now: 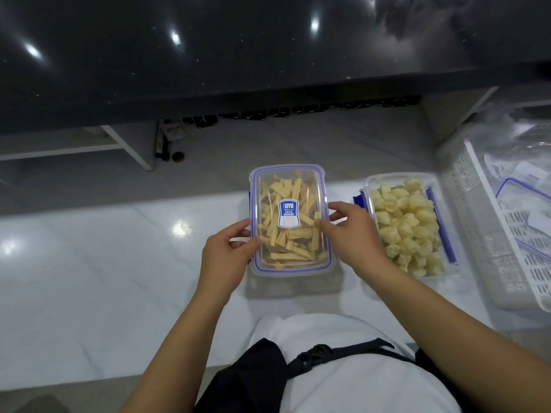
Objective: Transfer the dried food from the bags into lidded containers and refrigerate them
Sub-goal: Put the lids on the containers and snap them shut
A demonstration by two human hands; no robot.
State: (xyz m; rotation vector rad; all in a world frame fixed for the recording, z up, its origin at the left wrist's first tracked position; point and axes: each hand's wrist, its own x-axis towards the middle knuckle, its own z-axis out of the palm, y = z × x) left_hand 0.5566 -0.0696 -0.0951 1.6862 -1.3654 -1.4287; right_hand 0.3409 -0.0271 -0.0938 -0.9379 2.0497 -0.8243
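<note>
- Person's torso, nearest: white top, dark apron tied at the waist; two bare forearms reaching forward.
- Surface (89, 278): one, white and glossy, marbled, with ceiling lights reflected in it.
- Left hand (228, 257): fingers curled on the left long edge of the lidded container (290, 219), thumb on the lid.
- Right hand (351, 231): grasping the same container's right long edge, fingers curled over the rim.
- Lidded container: one, clear with blue seal and a blue label on the lid, standing on the surface between the hands; holds pale yellow dried sticks.
- Second container (405, 225): one, just right of the first, holding pale puffed pieces; blue clasps at its sides.
- White slotted basket (507, 234): one, far right, holding clear plastic bags.
- Beyond: grey floor, then a dark glossy counter (208, 55).
</note>
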